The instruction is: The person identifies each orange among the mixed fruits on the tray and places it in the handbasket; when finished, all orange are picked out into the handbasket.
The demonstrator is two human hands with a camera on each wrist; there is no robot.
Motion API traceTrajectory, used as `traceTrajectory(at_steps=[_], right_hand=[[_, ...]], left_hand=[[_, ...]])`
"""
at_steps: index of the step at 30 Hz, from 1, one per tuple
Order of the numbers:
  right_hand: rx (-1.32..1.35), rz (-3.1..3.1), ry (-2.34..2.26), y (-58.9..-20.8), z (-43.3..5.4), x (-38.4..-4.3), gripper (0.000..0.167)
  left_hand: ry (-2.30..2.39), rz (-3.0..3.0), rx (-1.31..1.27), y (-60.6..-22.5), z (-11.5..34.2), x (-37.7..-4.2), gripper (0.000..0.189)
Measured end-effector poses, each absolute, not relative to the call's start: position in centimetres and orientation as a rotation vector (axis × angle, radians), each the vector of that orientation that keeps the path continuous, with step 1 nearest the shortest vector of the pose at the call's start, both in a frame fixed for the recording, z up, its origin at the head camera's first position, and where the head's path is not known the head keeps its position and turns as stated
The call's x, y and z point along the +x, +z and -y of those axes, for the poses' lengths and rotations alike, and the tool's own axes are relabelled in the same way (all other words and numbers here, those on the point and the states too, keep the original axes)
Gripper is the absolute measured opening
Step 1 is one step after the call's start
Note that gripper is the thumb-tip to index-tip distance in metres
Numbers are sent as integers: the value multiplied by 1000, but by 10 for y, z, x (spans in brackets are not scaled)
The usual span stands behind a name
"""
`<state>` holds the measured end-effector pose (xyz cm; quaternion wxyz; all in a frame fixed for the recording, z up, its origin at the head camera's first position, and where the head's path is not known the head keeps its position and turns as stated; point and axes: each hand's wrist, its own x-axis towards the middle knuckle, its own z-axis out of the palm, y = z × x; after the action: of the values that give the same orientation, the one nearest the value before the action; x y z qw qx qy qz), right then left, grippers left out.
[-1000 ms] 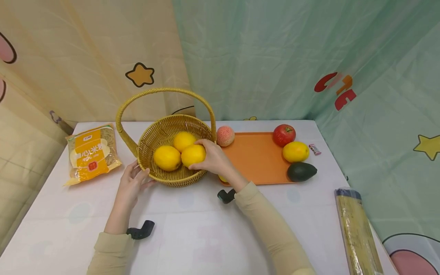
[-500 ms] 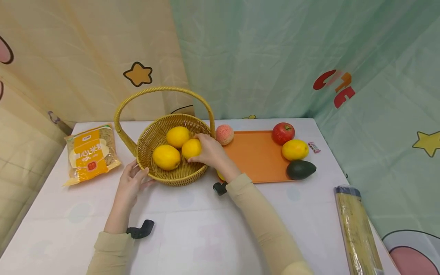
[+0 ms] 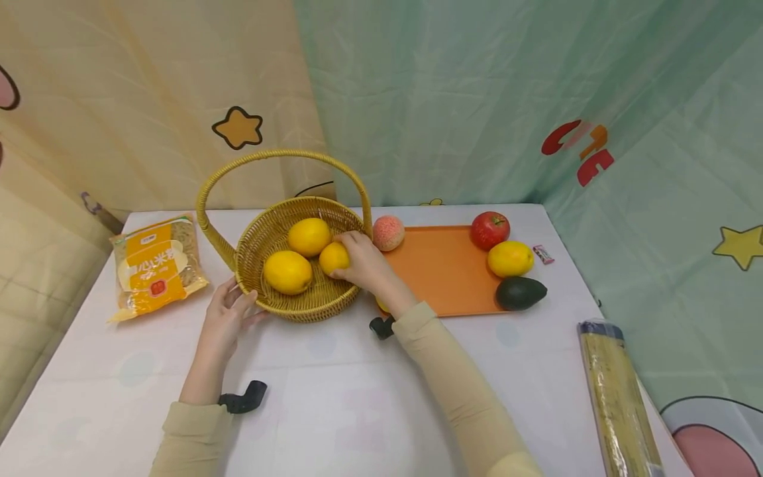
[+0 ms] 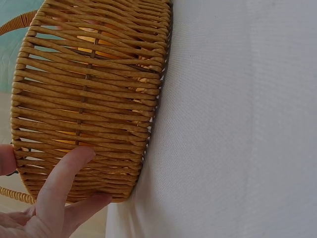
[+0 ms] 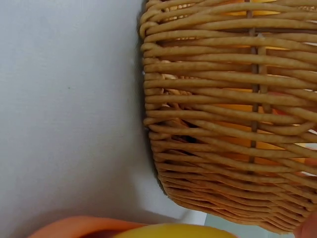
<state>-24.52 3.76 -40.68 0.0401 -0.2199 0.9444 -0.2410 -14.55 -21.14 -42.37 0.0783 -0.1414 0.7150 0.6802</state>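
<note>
A round wicker basket [image 3: 310,313] with a tall arched handle stands at the table's middle left. Two lemons, one at the front left [image 3: 287,272] and one further back [image 3: 310,236], lie inside. My right hand [image 3: 368,266] reaches over the near right rim and grips a third lemon [image 3: 334,259] in the basket. With its thumb over the rim, my left hand [image 3: 223,324] holds the basket's near left side; in the left wrist view its fingers [image 4: 59,178] press the woven wall [image 4: 89,99]. The right wrist view shows mostly basket wall [image 5: 223,109], so the right hand is largely hidden there.
Right of the basket lies an orange tray [image 3: 444,271] with a peach [image 3: 389,233], a red tomato-like fruit [image 3: 490,230], a yellow fruit [image 3: 510,259] and a dark green avocado [image 3: 521,293]. A yellow food bag [image 3: 157,265], a candy [image 3: 543,254] and a long wrapped bundle [image 3: 616,391] flank them.
My right hand has lowered the lemon into the basket's right side and shifted slightly. The rear lemon has moved a little left and back. My left hand keeps its place on the rim.
</note>
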Motion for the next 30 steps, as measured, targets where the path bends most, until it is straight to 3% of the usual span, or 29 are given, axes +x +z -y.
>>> traceTrajectory(at_steps=[20,30], right_hand=[[-719,-2816,-1490,-384,-79,-222,30],[-565,-2822,-1748,-374,-131,-206,24]], left_hand=[[2024,-2165,-434,-424,210,-145,70],[2053,-2135,-423,-423,211,-144,70]])
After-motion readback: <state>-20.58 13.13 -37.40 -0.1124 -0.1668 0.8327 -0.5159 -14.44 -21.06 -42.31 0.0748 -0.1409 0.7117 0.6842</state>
